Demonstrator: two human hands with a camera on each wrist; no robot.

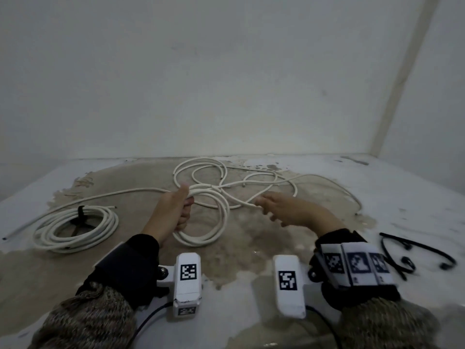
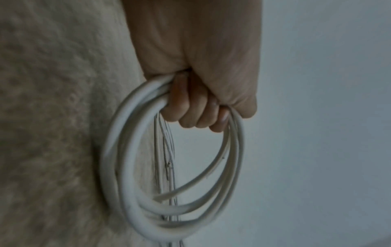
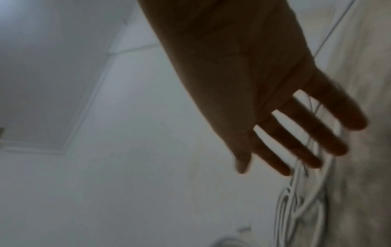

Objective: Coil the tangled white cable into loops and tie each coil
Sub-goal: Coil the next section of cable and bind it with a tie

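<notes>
Nearest the person, just short of the coil in hand (image 1: 203, 222), two wrist cameras jut from dark cuffs. That coil is my landmark: the left hand (image 1: 173, 210) has its fingers (image 2: 190, 113) curled tight round one side of it, three or four turns gathered so they cannot spring apart — I judge it a coil half made. To its right the right hand (image 1: 284, 210) hovers with fingers (image 3: 304, 142) straight and spread, holding nothing; it sits just beside a strand, probably reaching for the next length to feed in. Left of the landmark lies one finished coil (image 1: 75, 230), already bound with a black tie (image 1: 81, 214). Well right of it, loose black ties (image 1: 412, 255) wait on the floor — two or three, I cannot tell which. Beyond the landmark, toward the wall, the tangled cable (image 1: 226, 177) sprawls in loose loops, strands trailing off both sides.
</notes>
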